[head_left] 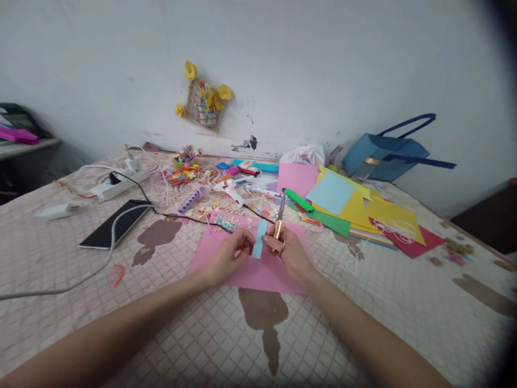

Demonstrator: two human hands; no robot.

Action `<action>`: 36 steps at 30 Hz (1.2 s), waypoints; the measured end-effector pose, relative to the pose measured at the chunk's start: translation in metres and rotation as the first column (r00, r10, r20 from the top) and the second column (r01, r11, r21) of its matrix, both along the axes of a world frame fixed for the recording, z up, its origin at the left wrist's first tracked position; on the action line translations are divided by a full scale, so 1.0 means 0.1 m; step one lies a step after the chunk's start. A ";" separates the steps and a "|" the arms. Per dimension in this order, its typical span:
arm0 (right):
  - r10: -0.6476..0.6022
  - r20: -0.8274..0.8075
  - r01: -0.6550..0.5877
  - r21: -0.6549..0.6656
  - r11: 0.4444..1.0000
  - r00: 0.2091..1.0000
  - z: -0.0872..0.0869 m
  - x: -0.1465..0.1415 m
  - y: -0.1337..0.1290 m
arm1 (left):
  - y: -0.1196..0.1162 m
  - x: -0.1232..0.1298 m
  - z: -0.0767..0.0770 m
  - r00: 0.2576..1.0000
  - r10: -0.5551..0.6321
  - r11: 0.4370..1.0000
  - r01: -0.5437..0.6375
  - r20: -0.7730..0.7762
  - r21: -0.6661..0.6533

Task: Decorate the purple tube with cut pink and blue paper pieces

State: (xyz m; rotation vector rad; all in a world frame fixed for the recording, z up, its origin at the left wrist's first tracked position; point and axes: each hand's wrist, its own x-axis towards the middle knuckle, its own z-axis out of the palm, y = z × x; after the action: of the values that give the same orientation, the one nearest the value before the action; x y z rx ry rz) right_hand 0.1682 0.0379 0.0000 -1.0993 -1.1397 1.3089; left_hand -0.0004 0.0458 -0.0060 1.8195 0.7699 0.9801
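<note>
A short light blue paper strip (259, 240) stands upright between my two hands, above a pink sheet of paper (258, 277). My left hand (233, 253) has its fingers curled, with the fingertips closed at the strip's left edge. Gold-handled scissors (278, 222) are in my right hand (291, 252), their blades pointing up and away from me. The thumb of that hand lies across the handles and reaches close to the strip's right edge. Small light blue paper pieces (226, 222) and scattered scraps lie just beyond the left hand.
Behind the hands lie a white glue gun (230, 189) with a black cord and a green cutter (298, 199). Coloured paper sheets (365, 213) and a blue bag (385, 156) are at right. A black phone-like slab (115, 225) and a white power strip (120, 184) are at left.
</note>
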 end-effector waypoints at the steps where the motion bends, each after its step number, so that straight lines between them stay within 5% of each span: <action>1: -0.005 0.009 0.005 0.010 1.000 1.000 0.01 0.00 0.00 | 0.00 0.01 0.00 0.999 0.003 0.998 0.000 0.041 -0.060; 10: -0.018 0.021 0.017 0.035 0.999 1.000 -0.02 0.00 0.01 | 0.02 0.02 0.00 0.991 -0.050 0.925 0.092 0.123 -0.370; 22: -0.007 -0.047 0.008 0.021 1.000 0.999 -0.02 0.01 0.01 | -0.03 0.04 0.08 0.980 -0.022 0.930 0.092 0.197 -0.355; 27: 0.038 -0.014 -0.038 0.021 0.999 0.999 0.02 -0.01 -0.03 | 0.00 0.00 0.09 0.996 -0.036 0.905 0.069 0.087 -0.419; 36: 0.136 0.122 -0.144 0.055 0.988 0.983 0.04 -0.09 -0.11 | 0.06 -0.04 0.06 0.984 0.126 0.909 -0.064 0.124 -0.412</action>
State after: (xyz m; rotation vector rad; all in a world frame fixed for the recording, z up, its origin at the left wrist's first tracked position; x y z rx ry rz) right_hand 0.1594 0.0268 0.0040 -1.0769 -1.3583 1.3198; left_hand -0.0043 0.0513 0.0004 1.3437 0.9015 0.9242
